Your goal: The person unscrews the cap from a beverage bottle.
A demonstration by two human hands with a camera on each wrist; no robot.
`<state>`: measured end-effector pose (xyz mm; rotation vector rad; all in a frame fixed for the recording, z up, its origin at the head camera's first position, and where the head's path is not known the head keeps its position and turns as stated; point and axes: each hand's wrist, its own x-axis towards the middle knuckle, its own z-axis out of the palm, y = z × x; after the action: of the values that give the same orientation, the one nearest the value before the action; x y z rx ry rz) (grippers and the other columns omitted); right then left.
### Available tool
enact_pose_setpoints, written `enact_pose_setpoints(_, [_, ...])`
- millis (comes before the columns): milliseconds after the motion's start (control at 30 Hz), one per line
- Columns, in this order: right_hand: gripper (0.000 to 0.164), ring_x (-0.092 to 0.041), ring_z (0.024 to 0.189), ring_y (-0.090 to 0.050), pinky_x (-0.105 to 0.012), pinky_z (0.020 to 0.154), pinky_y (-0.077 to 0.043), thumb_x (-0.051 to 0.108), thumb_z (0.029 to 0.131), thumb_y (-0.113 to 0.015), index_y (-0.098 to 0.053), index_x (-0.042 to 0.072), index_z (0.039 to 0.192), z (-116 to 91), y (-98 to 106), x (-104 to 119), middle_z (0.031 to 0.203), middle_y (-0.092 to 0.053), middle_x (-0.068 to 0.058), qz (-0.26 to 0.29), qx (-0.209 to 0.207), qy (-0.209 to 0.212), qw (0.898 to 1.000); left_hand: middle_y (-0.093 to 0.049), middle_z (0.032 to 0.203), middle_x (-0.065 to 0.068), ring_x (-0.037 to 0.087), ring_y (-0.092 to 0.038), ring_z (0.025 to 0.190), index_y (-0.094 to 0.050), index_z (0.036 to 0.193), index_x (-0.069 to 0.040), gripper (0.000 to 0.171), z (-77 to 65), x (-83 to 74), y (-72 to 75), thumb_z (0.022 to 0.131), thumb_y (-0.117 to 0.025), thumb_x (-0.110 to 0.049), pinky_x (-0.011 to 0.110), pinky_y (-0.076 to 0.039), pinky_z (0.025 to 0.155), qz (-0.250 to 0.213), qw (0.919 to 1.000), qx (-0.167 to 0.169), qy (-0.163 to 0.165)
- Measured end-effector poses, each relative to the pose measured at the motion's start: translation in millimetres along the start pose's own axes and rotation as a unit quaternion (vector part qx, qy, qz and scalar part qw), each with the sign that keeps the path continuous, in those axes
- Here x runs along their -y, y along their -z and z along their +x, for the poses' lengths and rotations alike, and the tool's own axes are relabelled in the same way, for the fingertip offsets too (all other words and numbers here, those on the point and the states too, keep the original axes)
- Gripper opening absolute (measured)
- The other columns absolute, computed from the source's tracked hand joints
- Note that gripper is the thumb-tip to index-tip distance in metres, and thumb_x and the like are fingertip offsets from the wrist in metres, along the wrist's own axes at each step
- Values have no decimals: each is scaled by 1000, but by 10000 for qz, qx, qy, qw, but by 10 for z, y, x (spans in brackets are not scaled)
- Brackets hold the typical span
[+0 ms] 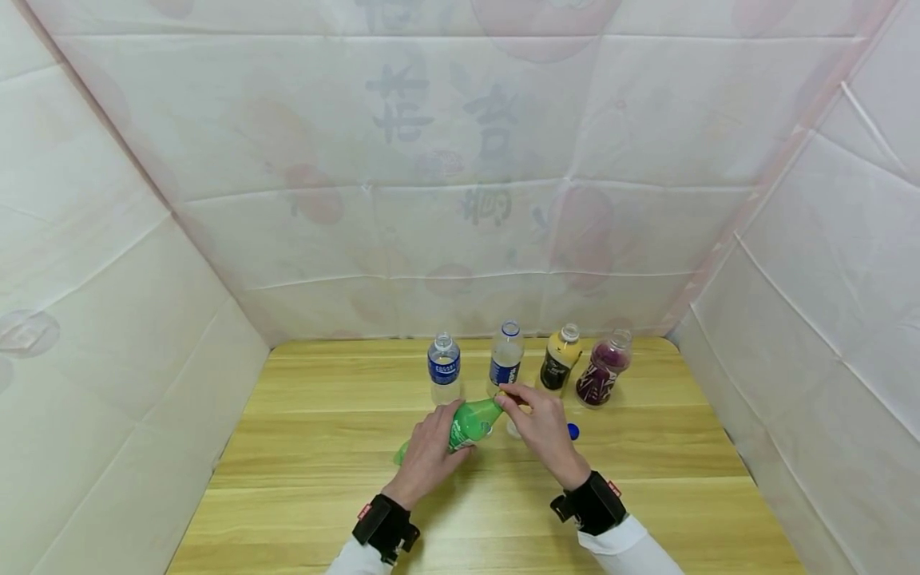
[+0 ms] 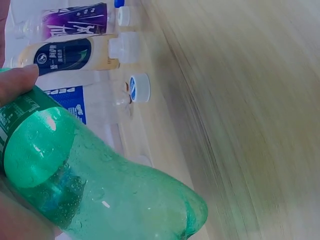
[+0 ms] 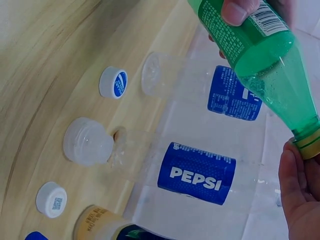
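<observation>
My left hand (image 1: 431, 449) grips a green plastic bottle (image 1: 474, 422) round its labelled body, holding it tilted above the table with the neck up to the right. At the neck, the thumb and fingers of my right hand (image 1: 541, 425) pinch a gold-yellow cap (image 3: 309, 145). The cap sits on the bottle's mouth in the right wrist view. Some clear liquid shows inside the green bottle (image 2: 100, 165). Part of its label is hidden under the left hand.
Behind the hands stand uncapped bottles: one blue-labelled (image 1: 444, 369), one Pepsi (image 3: 196, 173), one yellow with a black label (image 1: 557, 369), one purple (image 1: 602, 374). Loose caps lie before them: white (image 3: 113, 82), translucent (image 3: 87, 141), another white (image 3: 51, 199) and blue (image 1: 573, 431). Sheeted walls enclose the table.
</observation>
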<state>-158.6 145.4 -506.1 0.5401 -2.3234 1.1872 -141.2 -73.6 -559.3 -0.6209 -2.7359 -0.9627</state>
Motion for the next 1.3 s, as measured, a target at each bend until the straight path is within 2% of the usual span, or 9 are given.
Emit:
enact_pose_setpoints(267, [19,-16,83,-73,-28,67,-61,11,91,-80,-80,5,109,27,8,29,96,-78,-7,-29,28,18,10000,-61,131,13,28,-60,111,-42,152,-7,85,17,6,45,82,-89,-19,51,-51,94,-574,9976,319,204])
enact_pose_setpoints(533, [19,-18,83,-74,-31,66,-61,10,90,-80,-80,4,108,27,0,16,95,-78,-8,-114,11,173,9998,-62,130,12,26,-62,110,-43,151,-7,83,43,55,73,82,-88,-15,47,-53,92,-954,9935,585,206])
enact_pose_setpoints(933, [23,-22,86,-75,-28,66,-61,3,86,-82,-79,3,109,12,-2,-46,99,-79,-10,-171,-196,828,9962,-62,132,10,23,-62,113,-43,152,-7,82,76,42,146,84,-87,-13,45,-54,96,-1402,9858,893,250])
enact_pose_setpoints(1167, [25,-23,89,-75,-30,69,-62,2,86,-82,-78,2,111,-2,-4,-78,101,-78,-11,-188,-234,995,9946,-63,128,10,24,-62,109,-44,151,-5,81,58,45,134,83,-87,-11,44,-54,93,-1703,9807,927,252])
enact_pose_setpoints(1300, [23,-19,88,-74,-33,69,-62,6,90,-79,-77,3,113,-14,5,-66,101,-77,-9,-130,-179,662,9976,-63,130,10,24,-62,111,-45,150,-6,82,49,35,86,81,-88,-12,46,-54,94,-1605,9839,713,318])
